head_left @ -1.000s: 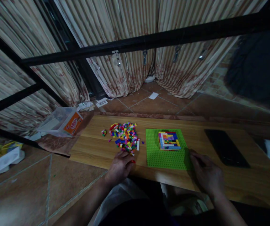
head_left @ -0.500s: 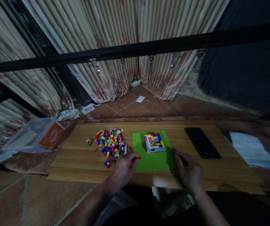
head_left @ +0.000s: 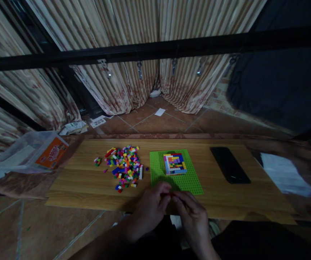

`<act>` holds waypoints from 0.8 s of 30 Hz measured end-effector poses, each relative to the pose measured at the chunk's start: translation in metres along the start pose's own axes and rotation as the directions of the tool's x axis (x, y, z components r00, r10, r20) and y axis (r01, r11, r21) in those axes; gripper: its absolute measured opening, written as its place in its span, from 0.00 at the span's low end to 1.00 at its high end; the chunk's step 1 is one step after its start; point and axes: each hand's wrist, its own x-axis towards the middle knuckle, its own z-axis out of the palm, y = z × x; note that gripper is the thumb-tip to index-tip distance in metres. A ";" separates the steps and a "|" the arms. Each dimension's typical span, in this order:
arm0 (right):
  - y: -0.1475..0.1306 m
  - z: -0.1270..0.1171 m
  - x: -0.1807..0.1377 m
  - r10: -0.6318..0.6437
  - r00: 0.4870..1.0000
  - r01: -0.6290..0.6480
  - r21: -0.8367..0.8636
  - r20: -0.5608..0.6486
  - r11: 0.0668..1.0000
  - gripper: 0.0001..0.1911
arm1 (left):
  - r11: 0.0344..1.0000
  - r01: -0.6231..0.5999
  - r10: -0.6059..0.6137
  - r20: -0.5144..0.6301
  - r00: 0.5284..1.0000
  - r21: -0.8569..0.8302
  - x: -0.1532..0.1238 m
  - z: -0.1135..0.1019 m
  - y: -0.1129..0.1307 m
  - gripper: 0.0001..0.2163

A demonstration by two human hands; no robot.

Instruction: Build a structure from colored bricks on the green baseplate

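My left hand (head_left: 154, 204) and my right hand (head_left: 191, 209) meet at the front edge of the green baseplate (head_left: 190, 182). Between their fingertips is a small red brick (head_left: 171, 194), mostly covered by the fingers; both hands are closed on it. On the baseplate, just beyond the hands, stands a low square structure (head_left: 175, 164) of many-coloured bricks with white and light blue along its near sides. A heap of loose bricks (head_left: 126, 164) lies to the left of the baseplate, and one small blue brick (head_left: 147, 169) sits between the two.
A black phone (head_left: 229, 164) lies on the wooden table (head_left: 76, 180) at the right. White paper (head_left: 285, 173) is beyond the right end. A clear plastic box (head_left: 22, 151) with an orange label stands to the left. A dark metal bar (head_left: 144, 54) crosses in front of striped curtains.
My right hand has moved left from the baseplate's right edge to meet my left hand. The left hand has come right and nearer with the red brick, which both hands now grip.
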 end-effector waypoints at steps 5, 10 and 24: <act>0.001 0.002 -0.003 -0.088 0.996 0.088 -0.132 0.004 0.987 0.10 | 0.993 0.050 -0.054 -0.033 0.998 -0.108 -0.003 0.004 -0.002 0.07; 0.005 0.006 -0.009 -0.245 0.969 0.244 -0.255 0.028 0.936 0.11 | 0.970 0.132 -0.144 -0.044 0.989 -0.204 -0.005 0.011 -0.007 0.07; 0.014 -0.021 0.068 -0.333 0.943 0.297 -0.483 0.011 0.824 0.11 | 0.997 0.005 0.005 -0.141 0.990 0.071 0.003 -0.022 -0.046 0.08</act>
